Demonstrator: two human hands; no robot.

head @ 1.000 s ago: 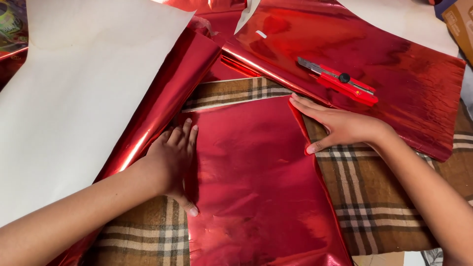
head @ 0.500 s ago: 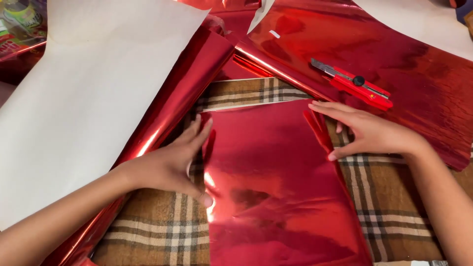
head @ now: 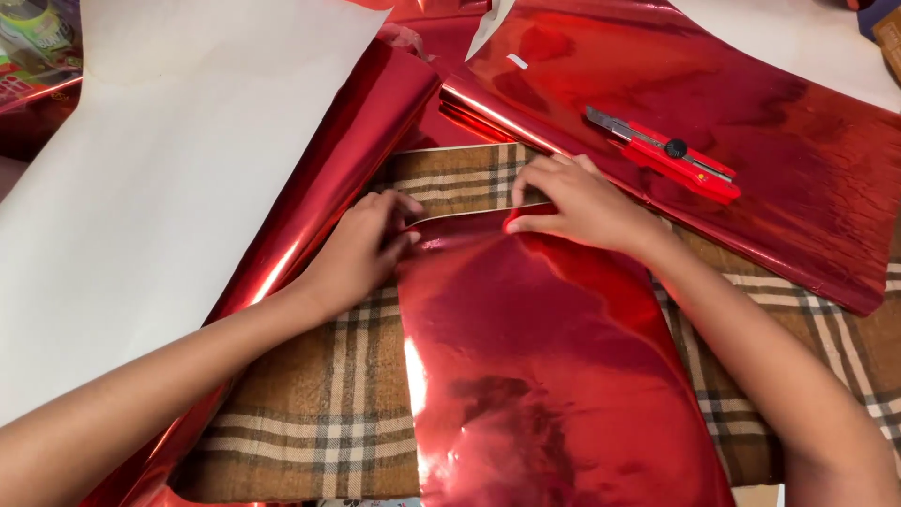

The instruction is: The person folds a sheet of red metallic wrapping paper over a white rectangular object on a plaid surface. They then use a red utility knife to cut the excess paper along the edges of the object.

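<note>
Head view. A cut sheet of red metallic foil paper (head: 544, 366) lies shiny side up on a brown plaid cloth (head: 319, 413), its far edge running across the middle of the frame, where a thin white strip of its reverse side shows.

The left hand (head: 361, 249) rests at the far left corner of the sheet, fingers curled and thumb pressed towards them, pinching the corner. The right hand (head: 577, 202) lies palm down on the far edge just to the right, fingers held together and bent over the edge; whether they grip the paper or only press it flat cannot be told. The two hands are near each other but do not touch.

To the left of the left hand, a long roll of the same red foil (head: 328, 202) runs diagonally, touching the wrist, with its white reverse side (head: 160, 188) spread wide beyond it.

Beyond the right hand lies a second large red foil sheet (head: 807, 216), overlapping the cloth. On it rests a red utility knife (head: 666, 155), blade end pointing left, well apart from both hands.
</note>
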